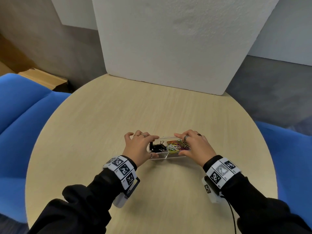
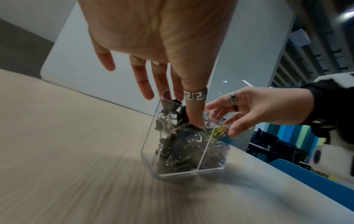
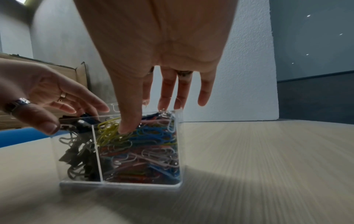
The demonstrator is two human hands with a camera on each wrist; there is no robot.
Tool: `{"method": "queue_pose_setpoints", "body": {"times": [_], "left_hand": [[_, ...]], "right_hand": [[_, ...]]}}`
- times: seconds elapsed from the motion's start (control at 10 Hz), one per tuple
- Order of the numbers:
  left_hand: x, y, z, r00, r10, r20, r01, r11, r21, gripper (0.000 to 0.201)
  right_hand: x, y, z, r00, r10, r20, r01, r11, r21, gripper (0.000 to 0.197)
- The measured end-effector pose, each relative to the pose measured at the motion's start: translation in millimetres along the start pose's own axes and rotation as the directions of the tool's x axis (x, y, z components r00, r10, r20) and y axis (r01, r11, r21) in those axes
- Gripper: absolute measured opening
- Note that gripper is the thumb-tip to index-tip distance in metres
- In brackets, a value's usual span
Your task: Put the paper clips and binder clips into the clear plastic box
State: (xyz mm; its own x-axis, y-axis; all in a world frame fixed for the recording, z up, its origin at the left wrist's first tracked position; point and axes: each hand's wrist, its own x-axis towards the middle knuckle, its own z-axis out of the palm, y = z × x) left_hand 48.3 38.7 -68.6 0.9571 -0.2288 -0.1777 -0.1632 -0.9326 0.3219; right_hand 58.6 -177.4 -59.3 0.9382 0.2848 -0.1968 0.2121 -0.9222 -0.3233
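Evidently the sorting is all but over: in the head view, low and centre in the frame, the clear plastic box (image 1: 166,150) stands on the round table (image 1: 118,115), with the black binder clips (image 1: 157,146) in its left compartment and the coloured paper clips (image 1: 176,146) in its right one, and no loose clip shows on the wood around it. The left hand (image 1: 141,146) hovers over the box's left end and the right hand (image 1: 194,146) over its right end, fingers spread and loose, neither gripping anything. In the left wrist view the box sits at centre, and the left thumb (image 2: 193,112) reaches down onto the heap of binder clips while the other fingers stay straight behind the far wall; the right hand enters from the right of the frame with its fingertips at the box's rim. In the right wrist view the box fills the lower centre; the right thumb (image 3: 130,119) touches the top of the paper clips, and the remaining fingers hang slack above the far rim. I judge the step in hand to be settling the contents level. Next would come lifting both hands clear without snagging a clip; whether a lid exists I cannot tell.
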Motion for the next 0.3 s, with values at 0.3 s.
{"method": "queue_pose_setpoints", "body": {"times": [0.3], "left_hand": [[-11,8,-15,0.997,-0.036,0.064,0.031,0.997,0.076,0.066]], "right_hand": [[-3,-19,-10,0.992,0.090,0.091,-0.085,0.994,-0.062,0.066]]}}
